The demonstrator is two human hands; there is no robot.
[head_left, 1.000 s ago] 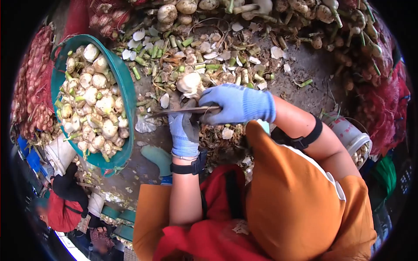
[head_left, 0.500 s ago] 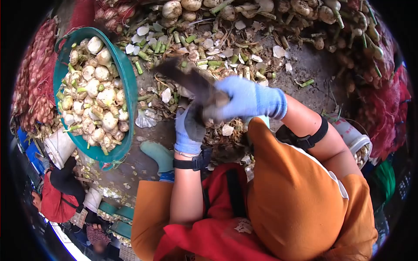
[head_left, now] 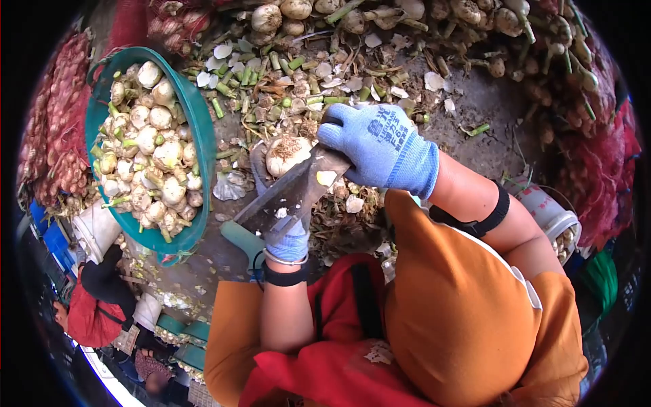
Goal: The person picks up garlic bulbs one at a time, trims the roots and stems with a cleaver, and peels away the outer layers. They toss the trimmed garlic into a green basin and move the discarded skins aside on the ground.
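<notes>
My right hand (head_left: 380, 139), in a blue knitted glove with dark print, is closed around the handle of a broad-bladed knife (head_left: 281, 200). The dark, smeared blade slants down to the left, with a pale scrap stuck near the handle. Beneath it, my left hand (head_left: 291, 244), gloved too, grips a garlic bulb (head_left: 286, 157) whose brown root end faces up. The blade covers most of that hand; a grey-coated finger shows left of the bulb. Cut stems (head_left: 278, 62) and papery skins litter the ground just beyond.
A green basket (head_left: 202, 136) of trimmed garlic bulbs stands at the left. Untrimmed garlic (head_left: 468, 13) is heaped along the back and right. Red net sacks (head_left: 54, 129) line the left side. At lower left is another person (head_left: 95, 308) in red; a white bucket (head_left: 546, 210) lies at right.
The knife has swung from pointing up-left to pointing down-left across my left hand. My right hand has shifted slightly, and the bulb's root end now shows.
</notes>
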